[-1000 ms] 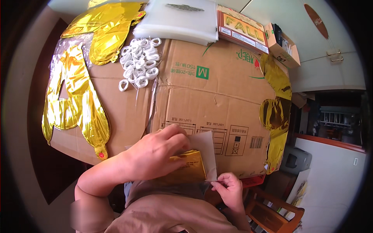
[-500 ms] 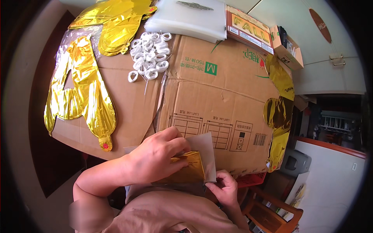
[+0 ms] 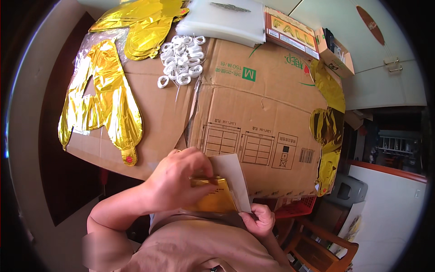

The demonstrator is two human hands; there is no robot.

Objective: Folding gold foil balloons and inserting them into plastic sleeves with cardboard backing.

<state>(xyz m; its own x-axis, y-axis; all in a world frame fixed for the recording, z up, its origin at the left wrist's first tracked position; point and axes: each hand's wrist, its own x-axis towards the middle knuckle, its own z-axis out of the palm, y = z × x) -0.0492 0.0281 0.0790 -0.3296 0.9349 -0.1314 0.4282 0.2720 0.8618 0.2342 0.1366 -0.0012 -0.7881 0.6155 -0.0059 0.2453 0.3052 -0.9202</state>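
Observation:
Close to my body, below the table's near edge, is a folded gold foil piece (image 3: 215,197) lying against a pale grey-white sheet or sleeve (image 3: 235,174); I cannot tell if the foil is inside it. My left hand (image 3: 179,177) curls over the upper left part of the foil, thumb in front and fingers at its top edge. At the sheet's lower right corner, my right hand (image 3: 259,220) pinches it between thumb and bent fingers. A flat gold letter-shaped foil balloon (image 3: 115,90) lies at the table's left.
Flattened cardboard (image 3: 267,104) covers the table. Small white ribbon coils (image 3: 181,59) lie at the far middle, beside more gold balloons (image 3: 145,36) and a clear bag stack (image 3: 222,20). A printed box (image 3: 292,34) and open carton (image 3: 335,56) stand far right; another gold balloon (image 3: 326,127) edges the right.
My left hand has lifted slightly and its fingers have shifted along the foil's top edge, so more gold shows. The right hand keeps its hold. The whole view has turned a little.

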